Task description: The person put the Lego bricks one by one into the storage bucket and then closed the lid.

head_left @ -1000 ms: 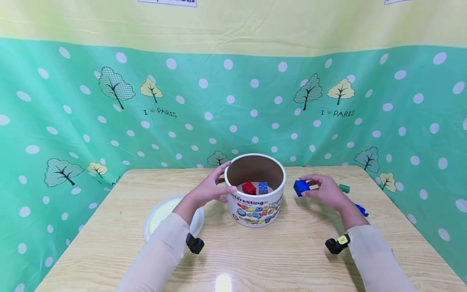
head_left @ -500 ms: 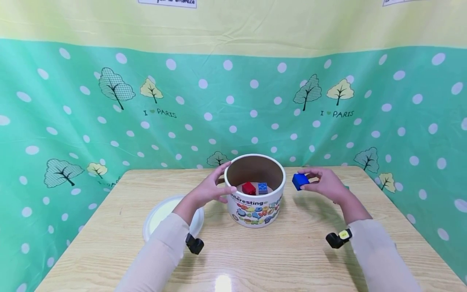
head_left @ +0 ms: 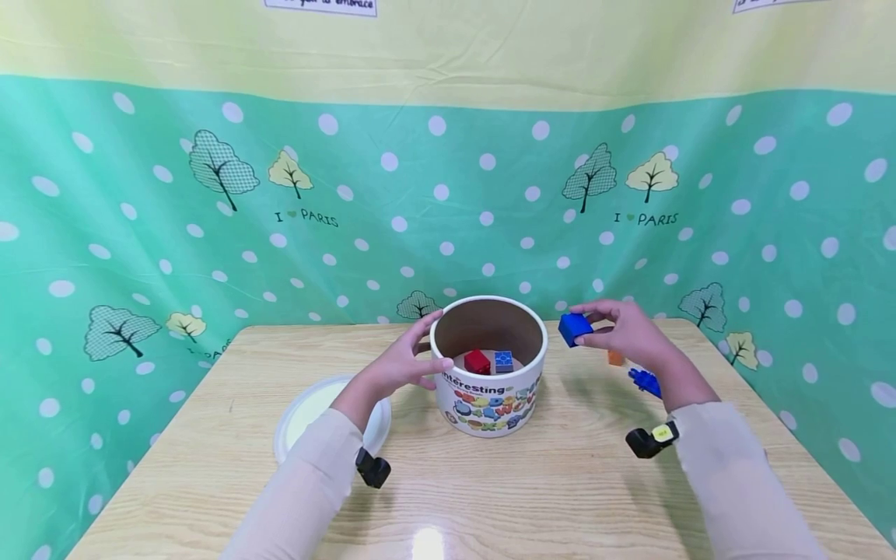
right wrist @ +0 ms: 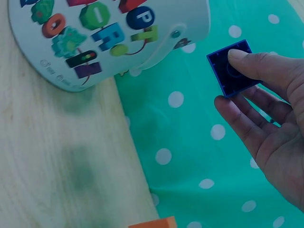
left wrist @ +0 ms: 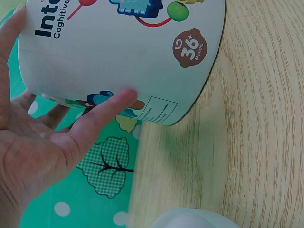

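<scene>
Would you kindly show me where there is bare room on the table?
Bare tabletop lies in front of the bucket, between the sleeves, and behind the white lid. Right of the bucket is crowded: an orange block and a blue piece lie near the right hand, which holds a blue block.

Both my arms (head_left: 742,486) reach forward. My left hand (head_left: 395,364) has its fingers (left wrist: 104,113) spread apart; my right hand (head_left: 628,334) is raised, thumb (right wrist: 266,66) and fingers pinching.
</scene>
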`<state>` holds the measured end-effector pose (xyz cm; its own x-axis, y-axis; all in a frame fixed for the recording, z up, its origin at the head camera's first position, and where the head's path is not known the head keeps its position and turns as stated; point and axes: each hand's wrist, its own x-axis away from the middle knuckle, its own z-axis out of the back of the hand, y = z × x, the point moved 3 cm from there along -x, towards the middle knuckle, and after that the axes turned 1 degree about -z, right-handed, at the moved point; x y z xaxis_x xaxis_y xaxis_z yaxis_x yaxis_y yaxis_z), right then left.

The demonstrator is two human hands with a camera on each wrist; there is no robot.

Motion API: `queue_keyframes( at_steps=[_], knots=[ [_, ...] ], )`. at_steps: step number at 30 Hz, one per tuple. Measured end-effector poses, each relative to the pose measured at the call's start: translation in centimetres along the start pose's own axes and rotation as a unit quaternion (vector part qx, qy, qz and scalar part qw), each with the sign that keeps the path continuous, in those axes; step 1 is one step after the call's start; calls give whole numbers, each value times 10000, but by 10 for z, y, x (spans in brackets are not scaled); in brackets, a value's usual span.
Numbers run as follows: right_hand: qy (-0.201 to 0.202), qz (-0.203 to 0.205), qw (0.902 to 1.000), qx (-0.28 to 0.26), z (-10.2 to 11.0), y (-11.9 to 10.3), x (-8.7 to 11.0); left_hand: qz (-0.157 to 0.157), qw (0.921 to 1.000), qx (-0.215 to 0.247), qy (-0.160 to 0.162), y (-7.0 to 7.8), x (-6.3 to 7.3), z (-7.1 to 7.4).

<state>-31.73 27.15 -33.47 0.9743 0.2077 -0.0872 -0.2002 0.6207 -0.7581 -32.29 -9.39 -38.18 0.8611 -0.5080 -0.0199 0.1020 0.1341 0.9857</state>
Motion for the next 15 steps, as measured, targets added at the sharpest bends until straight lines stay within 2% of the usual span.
queue_keyframes(
  at_steps=[15],
  knots=[
    [115, 120, 9999, 28, 3, -29, -7, -32, 10000, -1, -38, -1, -2, 0]
  ],
)
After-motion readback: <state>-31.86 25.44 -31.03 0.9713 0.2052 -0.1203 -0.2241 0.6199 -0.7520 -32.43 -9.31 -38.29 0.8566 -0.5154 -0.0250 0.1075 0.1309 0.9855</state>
